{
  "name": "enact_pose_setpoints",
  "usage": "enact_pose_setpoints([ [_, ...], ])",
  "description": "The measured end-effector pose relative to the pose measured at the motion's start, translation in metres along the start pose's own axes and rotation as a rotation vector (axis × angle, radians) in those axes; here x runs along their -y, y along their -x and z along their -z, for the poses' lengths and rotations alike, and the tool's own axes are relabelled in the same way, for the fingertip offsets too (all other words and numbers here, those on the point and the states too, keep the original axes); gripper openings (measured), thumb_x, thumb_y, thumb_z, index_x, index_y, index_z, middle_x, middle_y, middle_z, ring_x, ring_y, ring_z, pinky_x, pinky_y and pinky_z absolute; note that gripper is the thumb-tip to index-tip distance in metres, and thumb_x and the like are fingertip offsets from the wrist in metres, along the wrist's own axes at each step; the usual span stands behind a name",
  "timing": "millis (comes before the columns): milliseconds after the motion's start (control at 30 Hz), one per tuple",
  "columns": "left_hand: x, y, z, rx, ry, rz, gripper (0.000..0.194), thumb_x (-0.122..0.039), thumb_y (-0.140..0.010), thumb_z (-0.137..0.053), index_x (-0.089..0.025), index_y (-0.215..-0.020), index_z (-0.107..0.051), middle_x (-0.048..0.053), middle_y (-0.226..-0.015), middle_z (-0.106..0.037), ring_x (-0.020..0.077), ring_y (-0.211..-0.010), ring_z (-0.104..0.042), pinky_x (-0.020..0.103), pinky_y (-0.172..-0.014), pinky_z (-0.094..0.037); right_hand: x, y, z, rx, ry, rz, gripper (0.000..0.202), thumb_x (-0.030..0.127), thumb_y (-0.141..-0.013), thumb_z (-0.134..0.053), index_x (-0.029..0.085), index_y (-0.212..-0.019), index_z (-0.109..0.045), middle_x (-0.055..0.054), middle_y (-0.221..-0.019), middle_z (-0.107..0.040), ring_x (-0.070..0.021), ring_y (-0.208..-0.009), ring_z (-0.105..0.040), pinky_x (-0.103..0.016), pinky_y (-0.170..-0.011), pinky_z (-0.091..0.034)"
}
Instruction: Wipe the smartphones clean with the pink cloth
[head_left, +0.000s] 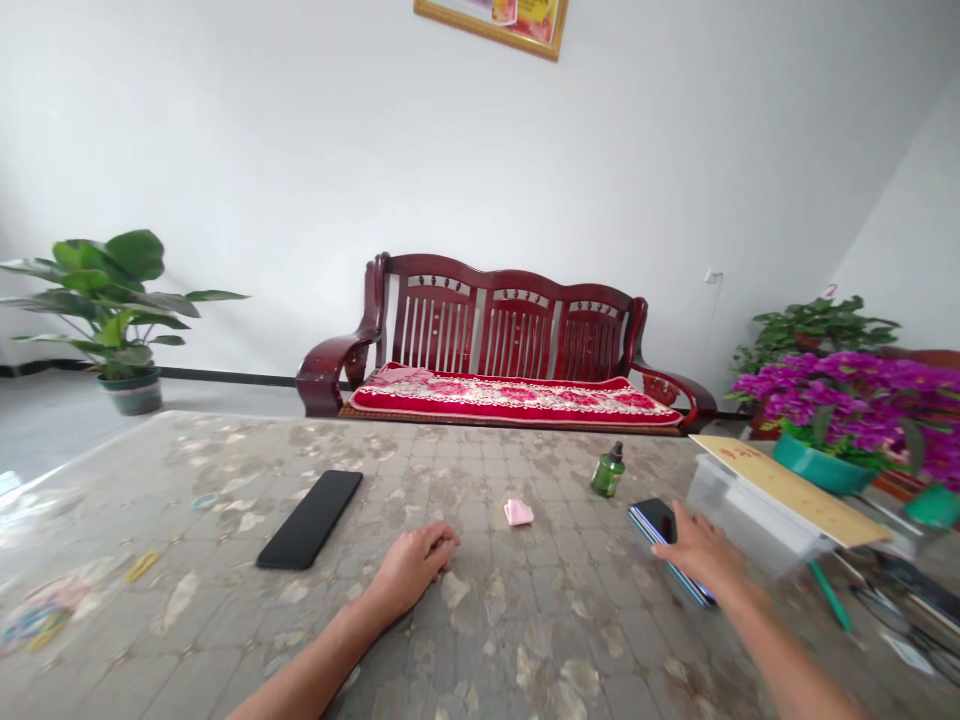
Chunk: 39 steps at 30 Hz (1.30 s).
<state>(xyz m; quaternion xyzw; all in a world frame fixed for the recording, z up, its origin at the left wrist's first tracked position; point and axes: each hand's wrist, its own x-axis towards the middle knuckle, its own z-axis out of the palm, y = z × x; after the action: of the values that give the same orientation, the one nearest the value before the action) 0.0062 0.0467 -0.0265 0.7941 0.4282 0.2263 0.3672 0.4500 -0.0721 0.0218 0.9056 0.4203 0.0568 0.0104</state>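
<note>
My left hand (415, 567) rests on the patterned tablecloth (480, 640) with its fingers loosely curled in, and nothing shows in it. To its left lies a flat black phone-like slab (311, 520), apart from the hand. A small folded pink cloth (518, 513) sits to its right. My right hand (701, 550) is over a dark smartphone (655, 520) with a shiny bluish edge. The thumb is at the phone's left edge and the other fingers reach across to its far right side, partly hidden. Just beyond stands a small green bottle (608, 470) with a black cap.
Right of the phone is a clear plastic box (750, 510) under a tan board (787, 485). Purple flowers (847, 400) in teal pots, a green pen (831, 597) and glasses (892, 610) crowd the right side. Coloured bands (49, 620) lie at left. A wooden bench (517, 330) stands behind.
</note>
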Motion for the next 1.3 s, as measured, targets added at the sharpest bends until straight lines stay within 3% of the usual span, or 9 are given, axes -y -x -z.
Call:
enact_pose_setpoints([
  [133,0.001,0.001,-0.002,-0.017,0.012,0.001,0.026,-0.033,-0.086,-0.041,-0.02,-0.09,-0.064,-0.001,-0.068,-0.066,0.0156,-0.057,-0.061,0.023,-0.057,-0.042,0.047,0.01,0.0,-0.155,-0.114,0.254,0.061,0.042,-0.082,-0.055,0.016,-0.137,-0.05,-0.017,-0.125,-0.061,-0.0354,-0.115,-0.057,-0.047,-0.093,-0.044],
  [333,-0.001,0.002,-0.004,-0.139,0.034,0.0,0.024,-0.025,-0.087,-0.043,-0.018,-0.094,-0.066,-0.001,-0.07,-0.066,0.0151,-0.059,-0.061,0.022,-0.058,-0.044,0.155,0.025,-0.016,-0.026,-0.518,0.539,0.056,0.03,-0.08,-0.055,0.022,-0.135,-0.053,-0.01,-0.126,-0.062,-0.0226,-0.102,-0.064,-0.031,-0.086,-0.047],
  [467,-0.004,0.003,0.005,-0.262,-0.169,0.074,0.021,-0.018,-0.088,-0.048,-0.02,-0.096,-0.067,0.001,-0.087,-0.072,0.016,-0.081,-0.066,0.021,-0.073,-0.046,0.195,0.021,-0.03,0.025,-0.583,0.567,0.053,0.035,-0.084,-0.051,0.021,-0.135,-0.054,-0.011,-0.126,-0.061,-0.0223,-0.104,-0.063,-0.03,-0.086,-0.045],
  [600,0.0,0.004,0.032,-0.335,-0.325,0.171,0.024,-0.013,-0.085,-0.053,-0.021,-0.104,-0.066,0.004,-0.106,-0.069,0.0185,-0.102,-0.062,0.025,-0.09,-0.043,0.205,0.018,-0.039,0.053,-0.579,0.606,0.041,0.041,-0.087,-0.047,0.021,-0.116,-0.068,-0.009,-0.107,-0.066,-0.0227,-0.103,-0.062,-0.03,-0.087,-0.043],
  [733,0.007,0.008,0.07,-0.41,-0.472,0.313,0.039,-0.02,-0.082,-0.06,-0.02,-0.122,-0.06,0.013,-0.126,-0.059,0.0309,-0.123,-0.048,0.041,-0.102,-0.036,0.205,0.023,-0.042,0.024,-0.63,0.66,0.031,0.04,-0.087,-0.046,0.025,-0.09,-0.073,-0.006,-0.096,-0.067,-0.0196,-0.094,-0.062,-0.027,-0.083,-0.043],
  [800,0.01,0.012,0.087,-0.402,-0.678,0.447,0.05,-0.029,-0.082,-0.064,-0.021,-0.131,-0.054,0.016,-0.136,-0.051,0.0355,-0.129,-0.042,0.047,-0.103,-0.035,0.205,0.029,-0.043,-0.013,-0.669,0.662,0.03,0.04,-0.086,-0.046,0.024,-0.085,-0.071,-0.006,-0.094,-0.067,-0.0198,-0.092,-0.062,-0.027,-0.082,-0.043],
  [900,0.015,0.017,0.106,-0.27,-0.804,0.617,0.063,-0.039,-0.083,-0.064,-0.02,-0.14,-0.044,0.021,-0.144,-0.042,0.0399,-0.135,-0.034,0.053,-0.099,-0.038,0.204,0.037,-0.045,-0.056,-0.743,0.644,0.03,0.044,-0.086,-0.045,0.024,-0.084,-0.067,-0.006,-0.095,-0.068,-0.021,-0.092,-0.061,-0.028,-0.08,-0.043],
  [1133,0.027,0.019,0.125,-0.087,-0.811,0.689,0.037,-0.035,-0.088,-0.055,-0.016,-0.12,-0.057,0.022,-0.123,-0.06,0.0359,-0.109,-0.062,0.041,-0.083,-0.05,0.204,0.046,-0.045,-0.033,-0.881,0.552,0.03,0.048,-0.084,-0.044,0.025,-0.085,-0.064,-0.004,-0.09,-0.07,-0.0227,-0.087,-0.063,-0.03,-0.072,-0.043],
  [1300,0.026,0.012,0.128,-0.016,-0.829,0.615,0.033,-0.02,-0.084,-0.054,-0.012,-0.116,-0.058,0.023,-0.113,-0.067,0.0338,-0.107,-0.065,0.037,-0.084,-0.05,0.204,0.048,-0.044,-0.057,-0.95,0.559,0.03,0.049,-0.083,-0.046,0.025,-0.082,-0.064,-0.004,-0.087,-0.071,-0.0228,-0.084,-0.064,-0.031,-0.071,-0.044],
])
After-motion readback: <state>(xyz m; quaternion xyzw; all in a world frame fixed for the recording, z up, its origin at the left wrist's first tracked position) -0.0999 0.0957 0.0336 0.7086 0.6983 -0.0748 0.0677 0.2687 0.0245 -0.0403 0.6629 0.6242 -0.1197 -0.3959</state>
